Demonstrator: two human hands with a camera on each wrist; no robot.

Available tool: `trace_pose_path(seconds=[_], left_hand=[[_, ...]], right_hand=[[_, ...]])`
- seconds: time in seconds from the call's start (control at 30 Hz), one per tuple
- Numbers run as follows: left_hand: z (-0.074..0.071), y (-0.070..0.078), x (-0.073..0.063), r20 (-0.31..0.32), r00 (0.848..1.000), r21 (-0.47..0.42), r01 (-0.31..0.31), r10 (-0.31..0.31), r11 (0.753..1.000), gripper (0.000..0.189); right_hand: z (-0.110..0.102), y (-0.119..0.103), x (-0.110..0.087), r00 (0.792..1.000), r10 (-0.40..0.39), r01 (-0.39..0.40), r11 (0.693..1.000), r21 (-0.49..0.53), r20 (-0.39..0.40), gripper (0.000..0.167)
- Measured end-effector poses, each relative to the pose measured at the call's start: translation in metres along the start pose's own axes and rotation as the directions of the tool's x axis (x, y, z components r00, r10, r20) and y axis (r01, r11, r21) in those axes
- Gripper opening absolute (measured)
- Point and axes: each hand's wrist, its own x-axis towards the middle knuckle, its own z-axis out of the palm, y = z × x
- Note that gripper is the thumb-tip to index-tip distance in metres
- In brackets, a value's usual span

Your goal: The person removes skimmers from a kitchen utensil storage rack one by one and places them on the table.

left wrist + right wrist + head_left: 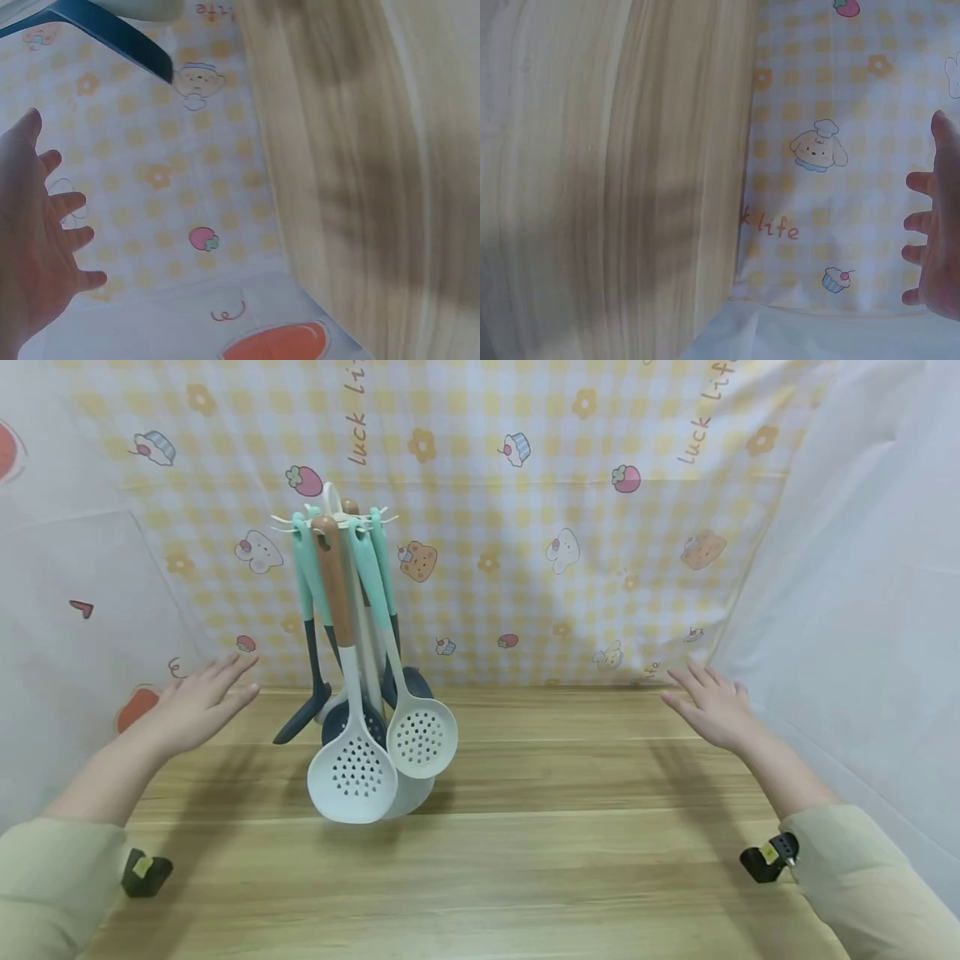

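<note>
Over the left side of the table my left hand (197,706) hovers, fingers straight and spread, holding nothing. My right hand (712,706) does the same at the far right, well away from any utensil. Left of centre stands a white utensil rack (330,497) hung with several kitchen tools. At its front hang a white skimmer (354,777) with a brown handle and a paler skimmer (422,739) with a mint handle. Nearest my left hand is a dark turner (303,714), its blade also showing at the top of the left wrist view. Other dark-headed tools behind are partly hidden.
The wooden table (570,860) meets a yellow checked cloth (510,602) at the back. White cloth walls (862,610) close in both sides. A small black wrist device (765,860) sits by the right sleeve and another (146,872) by the left.
</note>
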Motion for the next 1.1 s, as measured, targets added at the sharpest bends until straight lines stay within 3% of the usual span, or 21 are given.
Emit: trace_pose_path(seconds=[0.23,0.7,0.97,1.1], left_hand=[[-0.013,0.015,0.007,-0.063,0.995,-0.137,-0.083,0.075,0.987,0.058],[-0.046,0.042,0.012,-0.148,0.989,-0.296,-0.065,0.022,0.953,0.056],[-0.056,0.063,0.018,-0.284,0.958,-0.317,-0.124,0.03,0.94,0.051],[-0.061,0.075,0.021,-0.366,0.93,-0.361,-0.165,0.024,0.918,0.047]], right_hand=[[-0.005,-0.009,0.006,0.999,-0.016,0.017,1.0,0.015,-0.032,0.069],[-0.016,-0.057,0.022,0.986,-0.103,0.114,0.991,0.076,-0.135,0.062],[-0.023,-0.078,0.026,0.972,-0.135,0.171,0.966,0.192,-0.19,0.061],[-0.029,-0.091,0.027,0.958,-0.163,0.21,0.959,0.193,-0.235,0.058]])
